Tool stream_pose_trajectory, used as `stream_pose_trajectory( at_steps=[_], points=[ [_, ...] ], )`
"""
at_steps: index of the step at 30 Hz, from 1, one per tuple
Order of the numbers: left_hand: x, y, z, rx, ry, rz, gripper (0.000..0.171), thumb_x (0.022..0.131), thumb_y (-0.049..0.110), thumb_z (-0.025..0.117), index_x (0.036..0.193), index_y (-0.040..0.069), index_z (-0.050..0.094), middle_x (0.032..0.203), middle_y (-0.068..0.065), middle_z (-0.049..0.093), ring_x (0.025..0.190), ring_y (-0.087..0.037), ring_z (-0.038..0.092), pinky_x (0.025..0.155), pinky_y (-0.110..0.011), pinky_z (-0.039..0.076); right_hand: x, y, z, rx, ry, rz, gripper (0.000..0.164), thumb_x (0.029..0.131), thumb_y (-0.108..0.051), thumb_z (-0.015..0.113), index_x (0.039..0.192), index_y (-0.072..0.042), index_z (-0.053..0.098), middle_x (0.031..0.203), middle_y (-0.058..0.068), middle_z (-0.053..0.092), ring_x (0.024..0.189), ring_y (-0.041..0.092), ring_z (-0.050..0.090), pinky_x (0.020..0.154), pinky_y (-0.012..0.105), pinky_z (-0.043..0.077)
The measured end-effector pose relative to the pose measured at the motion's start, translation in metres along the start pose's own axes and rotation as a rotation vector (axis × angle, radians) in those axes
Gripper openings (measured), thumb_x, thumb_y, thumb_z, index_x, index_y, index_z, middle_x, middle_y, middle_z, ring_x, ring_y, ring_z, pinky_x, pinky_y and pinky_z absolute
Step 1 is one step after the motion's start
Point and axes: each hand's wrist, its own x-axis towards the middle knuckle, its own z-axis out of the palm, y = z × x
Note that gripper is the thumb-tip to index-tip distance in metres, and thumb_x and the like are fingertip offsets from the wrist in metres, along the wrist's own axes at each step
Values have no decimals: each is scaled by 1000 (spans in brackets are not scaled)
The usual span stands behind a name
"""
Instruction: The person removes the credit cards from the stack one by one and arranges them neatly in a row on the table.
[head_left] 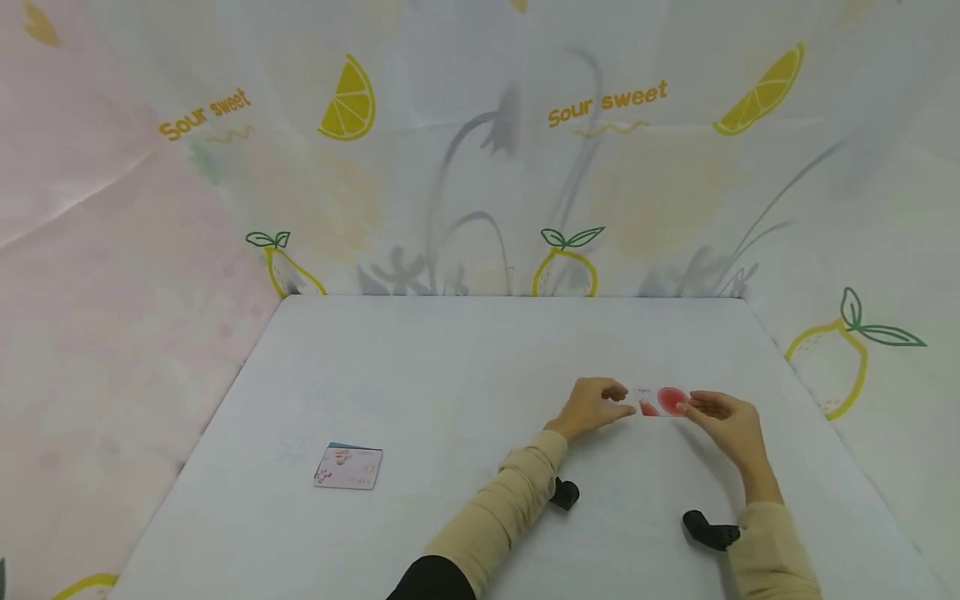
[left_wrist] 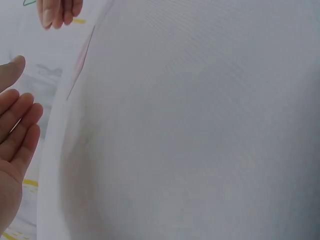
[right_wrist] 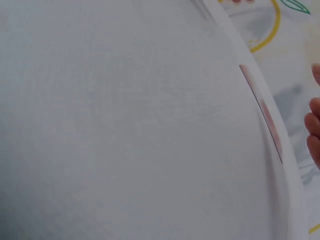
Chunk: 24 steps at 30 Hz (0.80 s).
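Note:
A white card with red patches (head_left: 666, 401) lies flat on the right part of the white table, between the two hands. My left hand (head_left: 592, 407) is at its left end, thumb and fingers spread apart with the thumb tip close to the card's edge. At the other end is my right hand (head_left: 726, 425), whose thumb tip overlaps the red disc in the head view. In the right wrist view the card (right_wrist: 267, 120) shows edge-on as a thin strip, with the right fingertips (right_wrist: 313, 122) beyond it. The left hand (left_wrist: 15, 135) has loosely extended fingers in its wrist view.
A pinkish card (head_left: 348, 468) rests on a bluish card (head_left: 341, 445) at the left of the table (head_left: 480, 358). Black wrist-mounted devices (head_left: 708, 531) sit below both forearms. A lemon-printed cloth (head_left: 480, 167) hangs behind and beside the table.

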Motion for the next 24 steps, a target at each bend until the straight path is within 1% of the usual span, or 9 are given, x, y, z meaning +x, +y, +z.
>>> stream_pose_trajectory(
  at_steps=[6,10,11,12,17,18,19,20,24],
  points=[
    [-8,-1,-13,-74,-23,32,30,74,23,72,95,2,67,88,-1,67,80,0,58,73,-7,42,-11,-8,7,9,-15,-15,35,76,-19,71,100,5,63,87,10,66,73,-13,52,64,5,40],
    [-14,-3,-22,-102,-37,36,33,72,25,73,96,2,67,89,-1,67,80,1,58,73,-8,42,-16,-13,13,33,-9,-27,34,75,-16,71,100,5,63,89,17,65,74,-12,53,64,5,41],
    [-16,-4,-24,-104,-35,41,33,72,25,73,96,2,67,89,0,67,80,1,58,73,-9,43,-16,-11,15,40,1,-38,34,74,-17,72,99,4,63,88,11,66,74,-12,53,65,5,41],
    [-17,-4,-26,-107,-35,39,34,72,26,73,96,2,67,89,0,67,80,1,58,73,-9,43,-17,-11,17,45,-3,-53,34,74,-17,72,100,5,63,89,13,66,75,-11,53,65,6,41],
    [-28,-6,-37,-98,-12,72,33,72,25,73,95,1,67,89,0,67,81,0,58,74,-10,43,-20,8,30,50,55,-109,34,73,-23,73,98,-2,65,85,-8,64,77,-9,55,68,4,40],
    [-30,-6,-39,-96,-7,77,33,72,25,73,95,1,67,88,-1,67,81,0,58,74,-10,43,-20,9,32,46,56,-116,34,73,-23,73,98,-2,65,86,-5,65,77,-9,55,68,4,40],
    [-32,-6,-41,-92,2,88,33,72,24,73,94,1,67,88,-1,67,82,0,58,74,-10,43,-21,14,34,38,67,-118,34,73,-25,73,98,-4,65,85,-8,64,78,-8,55,69,4,40],
    [-34,-6,-43,-91,10,95,33,72,24,73,94,1,67,88,-1,67,82,0,58,74,-10,43,-22,15,36,33,69,-116,33,73,-26,73,99,-7,66,86,-8,64,78,-7,55,70,4,39],
    [-40,-3,-49,-110,36,116,33,72,23,74,94,0,67,89,-2,67,82,-1,58,75,-11,43,-26,11,38,64,51,-130,35,74,-25,72,101,-4,65,89,-5,65,80,-5,55,74,3,38]
  ],
)
